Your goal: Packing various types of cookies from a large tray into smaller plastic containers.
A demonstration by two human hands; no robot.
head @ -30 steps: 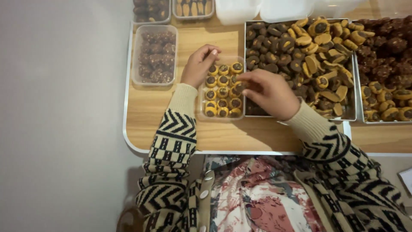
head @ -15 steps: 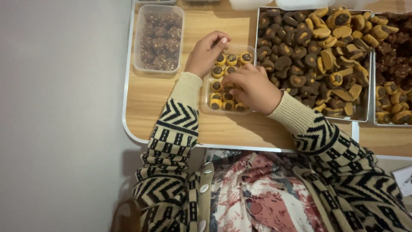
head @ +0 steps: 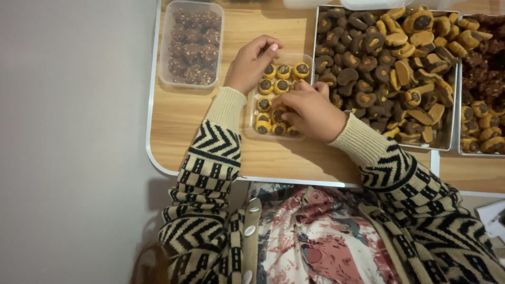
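Where the light wood table (head: 210, 131) with its pale rim ends, we see plain grey floor on the left. Small clear container (head: 279, 94) of yellow cookies with dark centres sits mid-table, just beside the big metal tray (head: 447, 139) of loose cookies. Left hand (head: 251, 64) curls on the container's far-left edge, steadying it. Right hand (head: 314, 108) lies over the container, fingers bent down among cookies; we can't tell if it pinches one. A filled container (head: 192, 44) stands left. A second tray (head: 481, 79) is cut off at right.
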